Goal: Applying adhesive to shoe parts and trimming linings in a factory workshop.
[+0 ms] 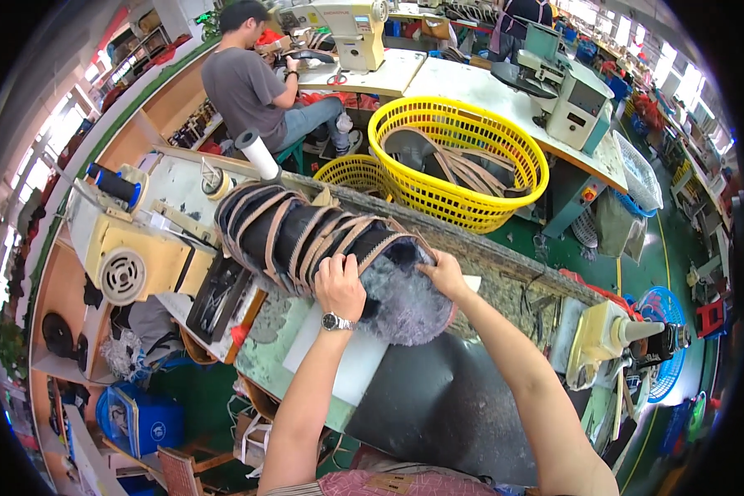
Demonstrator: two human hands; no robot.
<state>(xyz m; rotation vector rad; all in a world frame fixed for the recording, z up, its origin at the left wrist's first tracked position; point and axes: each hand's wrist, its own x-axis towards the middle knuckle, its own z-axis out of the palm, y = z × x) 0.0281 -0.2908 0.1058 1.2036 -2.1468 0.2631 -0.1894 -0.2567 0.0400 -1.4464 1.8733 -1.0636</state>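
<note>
A fur-lined shoe upper (pixel 407 304), grey and fluffy inside with a tan notched edge, lies open at the near end of a long row of nested black uppers with tan edges (pixel 285 236). With fingers curled, my left hand (pixel 340 287), wearing a wristwatch, grips the upper's left edge, against the row. Its fingertips are partly hidden. On the other side my right hand (pixel 445 275) pinches the tan rim between thumb and fingers. Beneath the upper are a white sheet (pixel 306 347) and a dark, shiny sheet (pixel 446 401) on the worktable.
Beyond the table's far edge stands a yellow basket (pixel 463 207) holding tan-edged pieces. A cream sewing machine (pixel 132 260) and a white thread cone (pixel 258 155) are at left. Another machine part (pixel 595 339) sits at right. A co-worker (pixel 244 78) sits at the far left.
</note>
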